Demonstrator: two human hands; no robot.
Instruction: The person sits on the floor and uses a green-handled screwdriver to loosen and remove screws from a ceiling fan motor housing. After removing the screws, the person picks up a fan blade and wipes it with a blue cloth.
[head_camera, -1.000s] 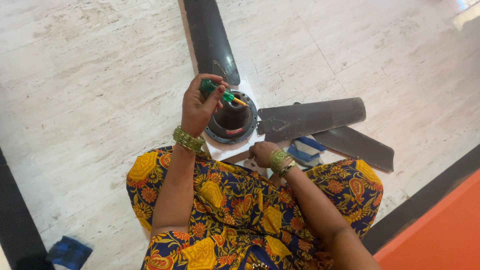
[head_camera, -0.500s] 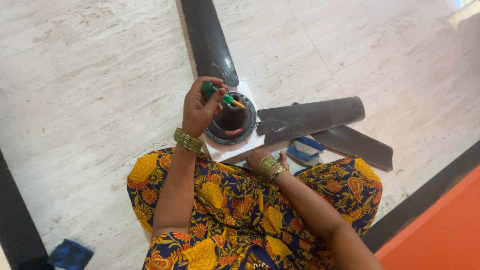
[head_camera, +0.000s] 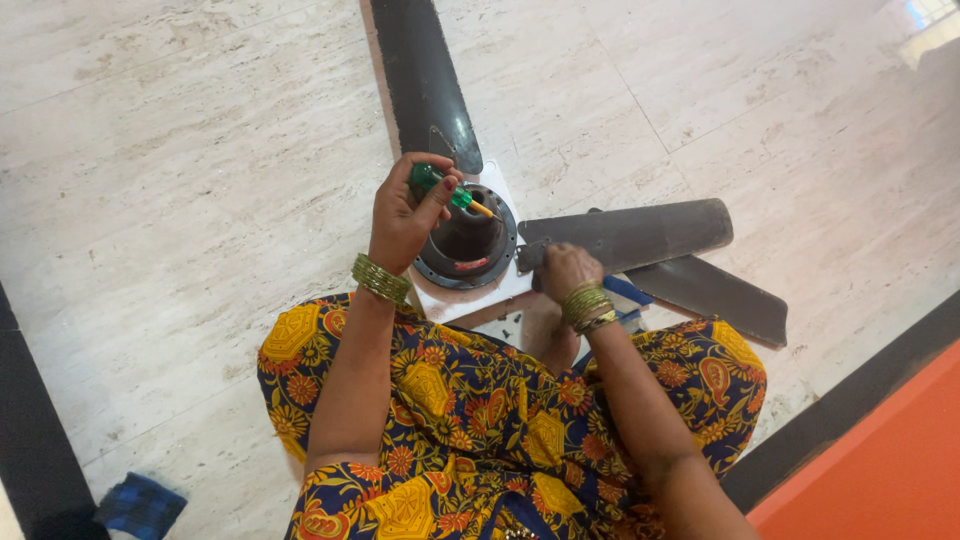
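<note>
Left hand (head_camera: 405, 215) at 9 o'clock of the hub (head_camera: 468, 240), fingers pinching the screwdriver (head_camera: 447, 190): green handle, orange collar, shaft running toward 3 o'clock over the hub rim. Grip is firm, thumb on top.

Right hand (head_camera: 566, 268) at 3 o'clock of the hub, resting on the root of the near blade (head_camera: 625, 232), fingers curled down onto it. Whether they close around the edge I cannot tell.

Hub sits on a white slab (head_camera: 470, 292) on the floor (head_camera: 180, 160), just ahead of my knees. Long blade (head_camera: 425, 80) runs off to 12 o'clock. A third blade (head_camera: 715, 292) lies under the near one, toward 4 o'clock. Striped cloth (head_camera: 625, 295) tucked between them, partly hidden by my wrist.

Handling, my read: hub is cast metal, heavy, won't shift. Blades are thin sheet, stiff along the length but springy at the tip, edges likely sharp; hold at the root bracket, not the tip. Screwdriver is light, plastic handle is smooth, so grip mid-handle.

Blue cloth (head_camera: 140, 505) at 7 o'clock, well apart.
</note>
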